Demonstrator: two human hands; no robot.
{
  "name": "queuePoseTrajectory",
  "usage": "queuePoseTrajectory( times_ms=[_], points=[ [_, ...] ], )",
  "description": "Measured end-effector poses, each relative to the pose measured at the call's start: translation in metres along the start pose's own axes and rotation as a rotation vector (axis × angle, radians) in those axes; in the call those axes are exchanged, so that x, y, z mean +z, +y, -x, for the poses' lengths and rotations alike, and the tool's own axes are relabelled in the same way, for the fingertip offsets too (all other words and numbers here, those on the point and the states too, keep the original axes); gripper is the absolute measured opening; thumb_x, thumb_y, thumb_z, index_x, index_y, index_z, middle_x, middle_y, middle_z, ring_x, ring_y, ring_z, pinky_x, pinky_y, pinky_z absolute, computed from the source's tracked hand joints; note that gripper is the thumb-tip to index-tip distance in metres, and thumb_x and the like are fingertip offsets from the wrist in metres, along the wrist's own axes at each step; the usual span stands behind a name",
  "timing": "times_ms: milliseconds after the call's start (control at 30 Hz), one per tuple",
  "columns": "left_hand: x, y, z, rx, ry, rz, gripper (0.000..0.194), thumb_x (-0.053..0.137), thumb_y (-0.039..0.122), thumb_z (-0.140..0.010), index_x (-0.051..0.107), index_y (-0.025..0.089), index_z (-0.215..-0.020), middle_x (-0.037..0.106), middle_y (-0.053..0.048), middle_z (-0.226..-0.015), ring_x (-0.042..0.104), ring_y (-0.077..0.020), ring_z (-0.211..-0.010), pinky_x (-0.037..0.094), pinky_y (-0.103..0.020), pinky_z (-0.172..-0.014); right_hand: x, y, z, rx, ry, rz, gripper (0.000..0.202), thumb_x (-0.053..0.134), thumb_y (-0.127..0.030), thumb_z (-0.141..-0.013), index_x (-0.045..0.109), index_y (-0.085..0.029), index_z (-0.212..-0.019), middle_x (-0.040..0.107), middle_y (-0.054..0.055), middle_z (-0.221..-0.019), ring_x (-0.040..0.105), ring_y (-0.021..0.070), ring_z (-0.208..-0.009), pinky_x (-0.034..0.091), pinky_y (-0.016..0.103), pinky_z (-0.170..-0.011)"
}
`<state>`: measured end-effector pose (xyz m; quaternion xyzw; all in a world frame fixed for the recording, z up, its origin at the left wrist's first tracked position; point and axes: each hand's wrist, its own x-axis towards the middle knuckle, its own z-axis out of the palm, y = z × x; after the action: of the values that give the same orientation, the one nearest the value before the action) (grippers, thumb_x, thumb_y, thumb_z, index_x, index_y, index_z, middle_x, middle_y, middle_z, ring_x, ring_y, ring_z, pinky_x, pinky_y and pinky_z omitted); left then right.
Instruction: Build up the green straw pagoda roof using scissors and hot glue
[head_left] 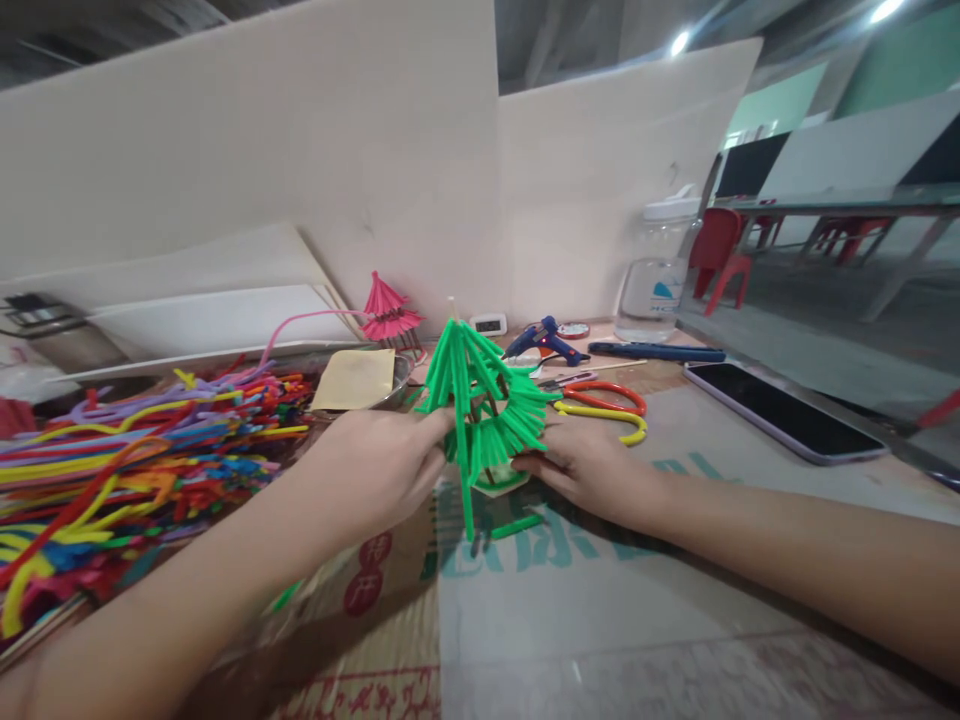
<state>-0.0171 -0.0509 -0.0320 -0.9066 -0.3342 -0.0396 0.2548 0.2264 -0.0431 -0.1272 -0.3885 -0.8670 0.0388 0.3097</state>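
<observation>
A green pipe-cleaner pavilion (491,420) with a pointed upper roof and a flared lower roof stands at the middle, over a pale base edged in green. My left hand (382,465) grips its left side, thumb and fingers closed at the roof edge. On the right, my right hand (585,465) has its fingers pinched under the lower roof's rim; its fingertips are partly hidden. One long green strip (467,500) hangs down the front of the pavilion. A short green piece (517,526) lies on the table just below.
Colourful pipe cleaners (150,450) are heaped at the left. Behind stand a pink pavilion (390,312), a blue glue gun (546,340) and a water bottle (654,270). Scissors (604,400) with orange and yellow handles and a phone (784,410) lie to the right.
</observation>
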Motion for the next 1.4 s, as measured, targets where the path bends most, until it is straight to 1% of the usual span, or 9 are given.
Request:
queuePoseTrajectory(
  times_ms=[233,333,500,633,767,967,1100,1233,1400],
  points=[
    [0.003,-0.008,-0.003,0.049,0.185,0.073,0.028,0.042,0.018,-0.092,0.056,0.020,-0.068,0.058,0.001,-0.054,0.056,-0.0155,-0.052,0.028,-0.028,-0.049,0.002,0.004,0.002,-0.004,0.016,0.006,0.028,0.054,-0.031,-0.097,0.073,-0.016,-0.085,0.071,0.009,-0.084,0.065,0.0207,-0.079,0.045,0.028,-0.069],
    [0.003,-0.009,-0.004,0.030,0.217,0.159,0.029,0.043,0.020,-0.095,0.060,0.020,-0.071,0.061,0.002,-0.058,0.055,-0.0129,-0.052,0.029,-0.025,-0.050,0.003,0.006,0.002,-0.048,0.066,-0.006,0.024,0.055,-0.029,-0.096,0.072,-0.017,-0.084,0.069,0.006,-0.079,0.062,0.0185,-0.074,0.044,0.027,-0.067],
    [0.004,-0.004,-0.003,-0.067,0.049,0.094,0.025,0.039,0.022,-0.094,0.064,0.020,-0.094,0.062,0.001,-0.057,0.056,-0.0169,-0.048,0.027,-0.028,-0.046,0.003,0.005,0.001,-0.048,0.086,0.000,0.020,0.057,-0.028,-0.095,0.072,-0.018,-0.084,0.068,0.005,-0.079,0.061,0.0174,-0.074,0.043,0.026,-0.067],
    [0.006,-0.002,-0.004,-0.060,-0.046,0.058,0.023,0.039,0.021,-0.092,0.061,0.020,-0.090,0.061,0.000,-0.056,0.059,-0.0195,-0.049,0.028,-0.029,-0.046,0.003,0.005,0.001,-0.018,0.067,-0.022,0.020,0.057,-0.028,-0.095,0.073,-0.020,-0.087,0.069,0.005,-0.082,0.062,0.0180,-0.078,0.045,0.026,-0.070],
    [0.005,-0.006,-0.006,-0.069,0.048,0.184,0.023,0.043,0.021,-0.092,0.063,0.021,-0.080,0.065,0.001,-0.061,0.058,-0.0142,-0.052,0.030,-0.025,-0.047,0.004,0.007,0.000,0.039,0.037,-0.073,0.018,0.057,-0.028,-0.094,0.073,-0.020,-0.090,0.072,0.005,-0.085,0.064,0.0186,-0.079,0.046,0.027,-0.071],
    [0.000,-0.004,-0.002,-0.166,0.334,0.341,0.020,0.053,0.029,-0.094,0.070,0.021,-0.098,0.069,0.002,-0.068,0.058,-0.0106,-0.055,0.041,-0.022,-0.055,0.006,0.008,-0.002,0.119,-0.044,-0.167,0.018,0.057,-0.027,-0.094,0.073,-0.021,-0.096,0.075,0.005,-0.098,0.067,0.0201,-0.091,0.047,0.029,-0.079],
    [-0.008,0.010,-0.003,-0.078,0.391,0.247,0.021,0.057,0.035,-0.095,0.071,0.021,-0.102,0.069,-0.001,-0.077,0.061,-0.0138,-0.065,0.046,-0.025,-0.062,0.005,0.005,-0.003,0.096,-0.027,-0.133,0.017,0.058,-0.026,-0.093,0.074,-0.019,-0.096,0.074,0.006,-0.096,0.066,0.0205,-0.088,0.046,0.029,-0.077],
    [-0.014,0.023,-0.009,0.001,0.334,0.055,0.019,0.056,0.030,-0.096,0.070,0.018,-0.099,0.068,-0.007,-0.089,0.062,-0.0223,-0.084,0.048,-0.034,-0.075,0.003,0.002,-0.003,0.066,0.020,-0.089,0.015,0.060,-0.026,-0.092,0.073,-0.020,-0.091,0.073,0.005,-0.089,0.064,0.0185,-0.080,0.043,0.027,-0.069],
    [-0.018,0.025,-0.007,0.029,0.220,0.005,0.015,0.053,0.017,-0.094,0.068,0.018,-0.092,0.062,-0.007,-0.086,0.056,-0.0252,-0.084,0.045,-0.041,-0.076,0.003,0.002,-0.003,0.051,0.000,-0.046,0.021,0.059,-0.030,-0.093,0.072,-0.018,-0.083,0.071,0.006,-0.084,0.062,0.0194,-0.079,0.042,0.028,-0.069]
  ],
)
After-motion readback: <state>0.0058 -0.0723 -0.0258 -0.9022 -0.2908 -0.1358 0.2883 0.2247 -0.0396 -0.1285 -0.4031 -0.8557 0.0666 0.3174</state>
